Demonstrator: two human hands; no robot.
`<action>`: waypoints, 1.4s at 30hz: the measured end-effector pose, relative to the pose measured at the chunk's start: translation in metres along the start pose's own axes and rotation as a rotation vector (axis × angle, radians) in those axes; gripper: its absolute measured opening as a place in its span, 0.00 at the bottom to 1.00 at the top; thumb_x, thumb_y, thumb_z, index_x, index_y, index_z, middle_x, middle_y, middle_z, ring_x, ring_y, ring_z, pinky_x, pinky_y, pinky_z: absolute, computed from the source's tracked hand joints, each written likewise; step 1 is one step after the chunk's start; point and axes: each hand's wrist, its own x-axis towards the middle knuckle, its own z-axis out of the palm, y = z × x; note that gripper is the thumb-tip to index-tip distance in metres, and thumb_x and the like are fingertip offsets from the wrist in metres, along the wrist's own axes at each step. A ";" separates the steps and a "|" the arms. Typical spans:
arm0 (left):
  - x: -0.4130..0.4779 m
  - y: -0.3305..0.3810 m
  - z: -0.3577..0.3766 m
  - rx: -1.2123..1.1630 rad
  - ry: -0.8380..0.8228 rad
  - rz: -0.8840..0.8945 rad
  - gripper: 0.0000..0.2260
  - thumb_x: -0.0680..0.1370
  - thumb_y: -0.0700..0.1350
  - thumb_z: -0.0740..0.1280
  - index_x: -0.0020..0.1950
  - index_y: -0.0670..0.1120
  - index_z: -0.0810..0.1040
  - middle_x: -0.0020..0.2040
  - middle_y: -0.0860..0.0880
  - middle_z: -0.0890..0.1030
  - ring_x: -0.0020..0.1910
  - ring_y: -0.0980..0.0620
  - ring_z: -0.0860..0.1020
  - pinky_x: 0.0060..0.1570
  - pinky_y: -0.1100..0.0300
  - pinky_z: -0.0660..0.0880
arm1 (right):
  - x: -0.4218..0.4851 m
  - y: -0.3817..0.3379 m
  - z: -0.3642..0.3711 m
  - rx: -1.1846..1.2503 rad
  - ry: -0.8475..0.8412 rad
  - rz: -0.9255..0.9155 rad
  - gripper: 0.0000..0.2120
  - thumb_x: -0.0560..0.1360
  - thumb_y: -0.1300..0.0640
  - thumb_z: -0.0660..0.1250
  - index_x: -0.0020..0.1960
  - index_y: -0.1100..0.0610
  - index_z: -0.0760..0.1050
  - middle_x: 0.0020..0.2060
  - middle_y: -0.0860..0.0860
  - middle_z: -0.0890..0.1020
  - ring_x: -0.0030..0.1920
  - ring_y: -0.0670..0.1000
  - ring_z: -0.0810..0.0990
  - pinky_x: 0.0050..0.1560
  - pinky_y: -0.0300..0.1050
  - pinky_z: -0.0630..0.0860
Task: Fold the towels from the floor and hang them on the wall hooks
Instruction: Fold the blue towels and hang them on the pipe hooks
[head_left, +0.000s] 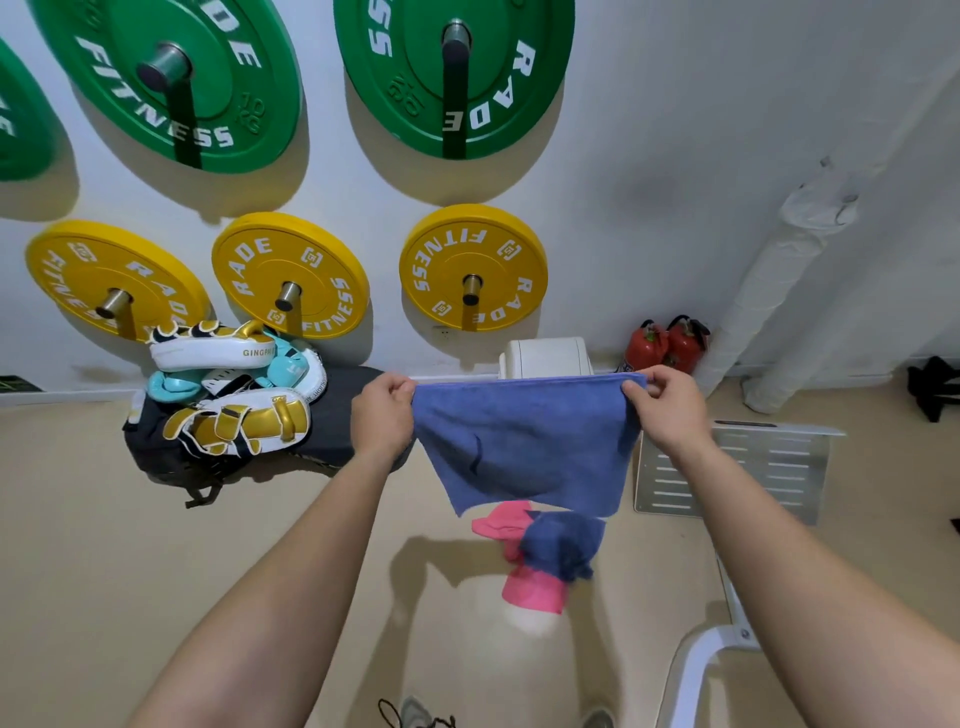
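The left hand (382, 410) is closed on the upper left corner of a blue towel (524, 447); the right hand (667, 405) is closed on its upper right corner. The towel is held stretched between both hands at the centre of the frame, hanging clear of the floor (156, 545). Directly below it, a darker blue towel (563, 543) is seen lying crumpled on top of a pink towel (535, 592) on the floor. A pile of gold and white boxing pads (234, 395) is located to the left, against the wall. Yellow weight plates (472, 267) and green weight plates (452, 73) are mounted on the wall in the upper half. Two red fire extinguishers (665, 345) are positioned at the wall base, right of centre.
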 end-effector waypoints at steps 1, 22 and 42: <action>-0.003 0.003 0.007 -0.016 -0.006 -0.086 0.08 0.79 0.44 0.65 0.49 0.46 0.84 0.46 0.45 0.84 0.47 0.44 0.79 0.46 0.57 0.73 | -0.002 0.001 0.007 -0.016 0.063 0.047 0.05 0.75 0.54 0.70 0.41 0.53 0.78 0.29 0.46 0.80 0.37 0.52 0.79 0.42 0.45 0.73; -0.121 0.009 0.061 -0.532 -0.263 -0.208 0.08 0.77 0.45 0.71 0.41 0.56 0.87 0.42 0.45 0.87 0.43 0.47 0.84 0.52 0.43 0.81 | -0.129 -0.003 0.093 0.041 -0.140 -0.162 0.08 0.78 0.58 0.68 0.54 0.52 0.84 0.46 0.48 0.83 0.47 0.47 0.80 0.52 0.44 0.77; -0.102 -0.004 0.021 -0.310 -0.388 0.036 0.09 0.75 0.32 0.66 0.45 0.42 0.84 0.40 0.54 0.83 0.39 0.61 0.78 0.43 0.70 0.73 | -0.083 0.011 0.082 -0.086 -0.274 -0.149 0.17 0.74 0.50 0.70 0.62 0.46 0.77 0.56 0.45 0.71 0.55 0.48 0.74 0.59 0.46 0.73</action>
